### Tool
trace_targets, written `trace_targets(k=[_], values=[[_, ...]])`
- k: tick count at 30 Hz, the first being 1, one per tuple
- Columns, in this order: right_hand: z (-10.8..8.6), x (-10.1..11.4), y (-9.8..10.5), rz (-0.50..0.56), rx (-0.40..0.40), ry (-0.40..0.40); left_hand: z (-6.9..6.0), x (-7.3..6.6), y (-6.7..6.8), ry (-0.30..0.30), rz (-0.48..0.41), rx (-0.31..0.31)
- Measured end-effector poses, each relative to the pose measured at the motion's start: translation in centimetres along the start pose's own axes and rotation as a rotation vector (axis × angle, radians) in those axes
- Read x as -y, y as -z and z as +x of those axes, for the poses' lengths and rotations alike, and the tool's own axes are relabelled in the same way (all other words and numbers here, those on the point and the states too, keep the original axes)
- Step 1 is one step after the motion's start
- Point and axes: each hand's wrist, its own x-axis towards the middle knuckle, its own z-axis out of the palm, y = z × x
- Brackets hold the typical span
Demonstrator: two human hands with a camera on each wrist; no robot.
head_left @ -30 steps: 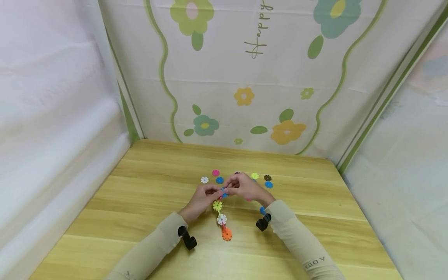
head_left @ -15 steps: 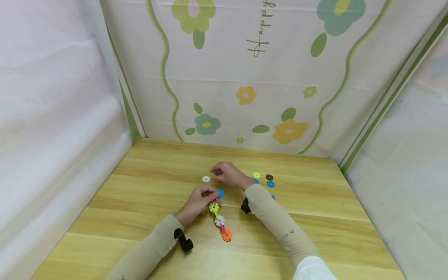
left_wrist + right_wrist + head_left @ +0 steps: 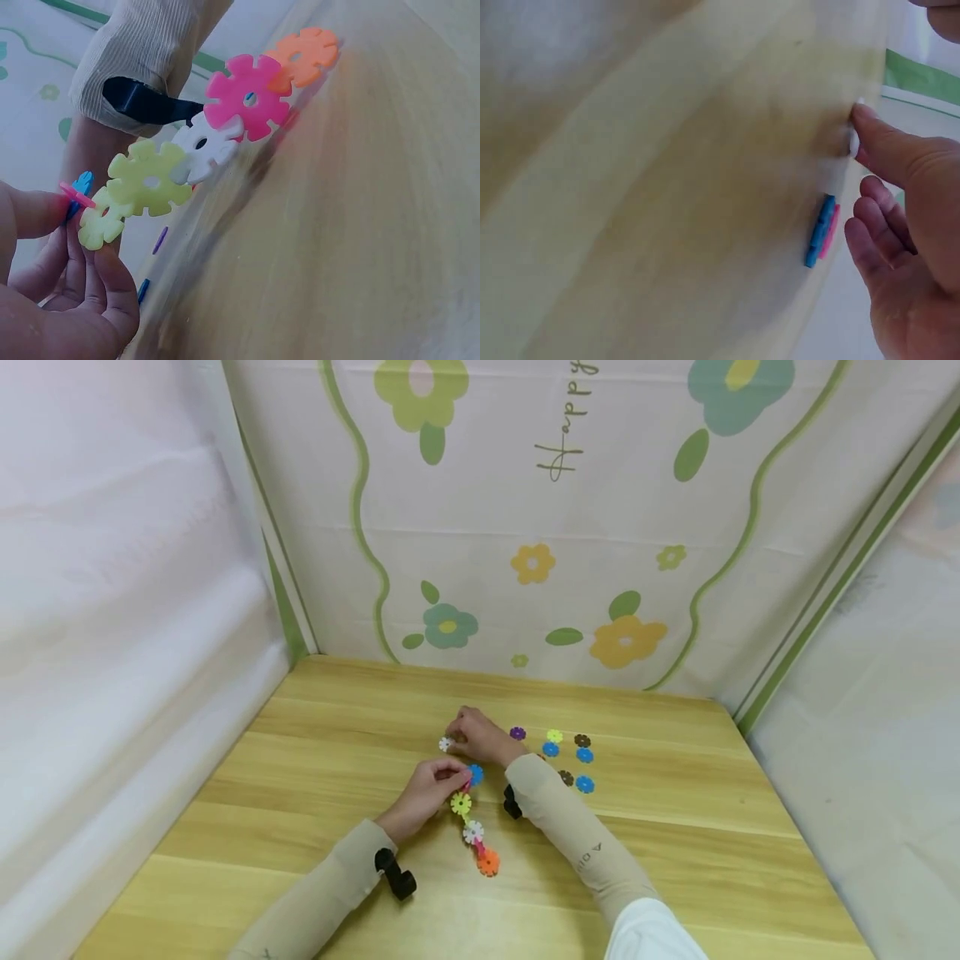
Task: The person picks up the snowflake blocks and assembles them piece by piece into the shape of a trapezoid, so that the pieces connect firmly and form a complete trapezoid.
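Observation:
My left hand [image 3: 424, 795] pinches the blue and pink end of a chain of notched flower discs. From there the chain runs through yellow discs [image 3: 150, 180], a white disc [image 3: 204, 147] and a pink disc [image 3: 247, 97] to an orange disc [image 3: 306, 57]. Farther back, my right hand [image 3: 480, 737] touches a loose white disc [image 3: 445, 744] with thumb and finger; in the right wrist view the thumb lies against its edge, and whether it is lifted I cannot tell. A blue disc [image 3: 820, 231] and a pink disc lie beside the curled lower fingers.
Right of my right hand lie a purple disc [image 3: 517, 733], a yellow disc [image 3: 554, 736], brown discs [image 3: 582, 740] and several blue discs [image 3: 585, 784] on the wooden table [image 3: 712, 827]. Printed cloth walls [image 3: 480, 527] stand behind and at both sides.
My right hand has let go of the chain's blue end and moved back and left to the loose white disc. My left hand still holds the chain, which has shifted slightly.

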Motion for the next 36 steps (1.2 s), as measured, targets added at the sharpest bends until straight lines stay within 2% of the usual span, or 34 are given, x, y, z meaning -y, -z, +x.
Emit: trace_targets(k=[5,7,12,23,30,36], values=[[-1.0,-0.7,0.2,0.197,-0.021,-0.077,0.1,0.1,0.1,0.007,-0.004,0.005],[-1.8,-1.0,0.5,0.264,-0.040,-0.074,0.2,0.0,0.1,0.006,-0.009,0.009],[-4.3,-1.2,1.4,0.367,-0.090,-0.054,0.2,-0.1,0.3,0.011,-0.024,0.018],[-9.4,-1.3,2.9,0.599,-0.215,-0.082,0.4,-0.2,-0.1,0.012,-0.002,0.041],[-10.7,-1.3,2.8,0.677,-0.238,-0.090,0.5,-0.6,-0.6,0.020,0.001,0.056],[-11.2,-1.5,2.1,0.746,-0.241,-0.058,0.8,-0.6,-0.9,0.030,-0.014,0.074]])
